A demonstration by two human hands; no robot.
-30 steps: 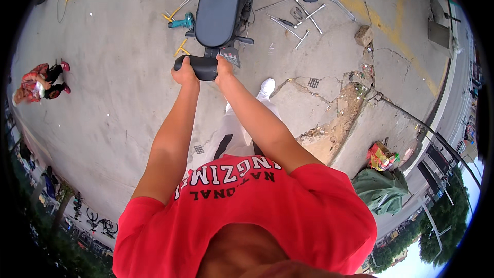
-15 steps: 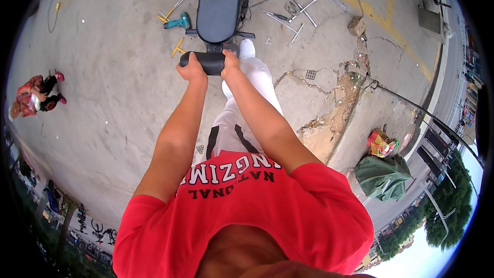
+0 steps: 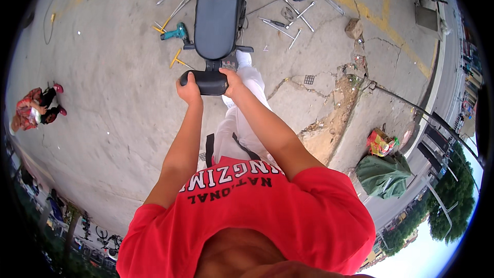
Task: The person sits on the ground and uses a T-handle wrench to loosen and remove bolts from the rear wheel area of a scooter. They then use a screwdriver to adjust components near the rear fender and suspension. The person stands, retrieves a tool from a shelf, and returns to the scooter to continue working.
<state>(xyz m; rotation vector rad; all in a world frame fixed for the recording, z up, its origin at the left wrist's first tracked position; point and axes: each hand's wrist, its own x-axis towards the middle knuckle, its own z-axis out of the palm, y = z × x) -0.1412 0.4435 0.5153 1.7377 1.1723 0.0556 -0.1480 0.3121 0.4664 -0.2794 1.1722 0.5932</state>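
Note:
A black padded backrest [image 3: 208, 83] lies crosswise between my two hands, just behind the long dark seat [image 3: 217, 23] of a scooter. My left hand [image 3: 189, 91] is closed round its left end, thumb on top. At the right end my right hand [image 3: 233, 82] grips it the same way. A dark support [image 3: 212, 65] shows between seat and backrest; whether the two are joined, I cannot tell. My white shoe [image 3: 243, 58] is beside the scooter's rear.
Left of the scooter lie a teal power drill [image 3: 177, 33] and yellow T-handle tools [image 3: 178, 59]. To its right are a cross wrench [image 3: 301, 15], an adjustable wrench [image 3: 329, 1] and a brick [image 3: 354, 28]. Broken concrete [image 3: 339, 103] runs at right. A person [image 3: 38, 105] sits far left.
The scooter, backrest and both hands sit lower in the picture, and the floor tools have shifted down less. Both hands keep their hold on the backrest.

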